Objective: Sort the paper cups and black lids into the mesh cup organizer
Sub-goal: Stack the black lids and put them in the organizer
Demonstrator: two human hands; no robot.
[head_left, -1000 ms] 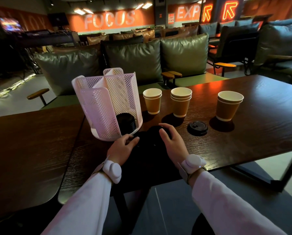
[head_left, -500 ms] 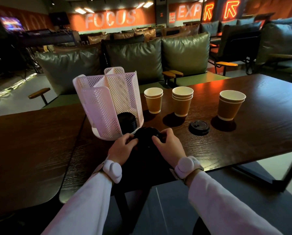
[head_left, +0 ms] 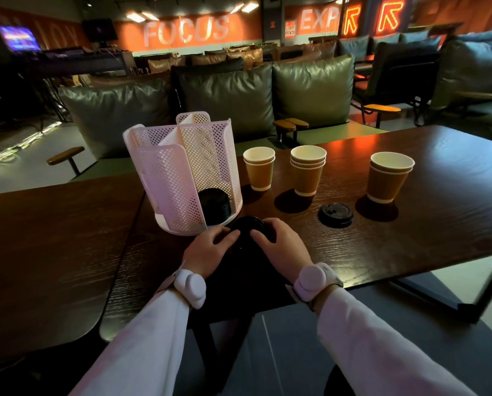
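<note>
Dark wooden counter (head_left: 410, 252) before you: your left grip (head_left: 207, 247) and right grip (head_left: 282, 247) both curl round a black lid (head_left: 249, 228), just in front of the mesh organizer (head_left: 182, 172), which holds stacked lids (head_left: 213, 205). Paper cups (head_left: 307, 170) stand behind.

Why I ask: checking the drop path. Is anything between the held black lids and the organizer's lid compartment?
Nothing visible. The left hand and right hand hold the black lids at the open side of the organizer, by its lid stack.
</note>
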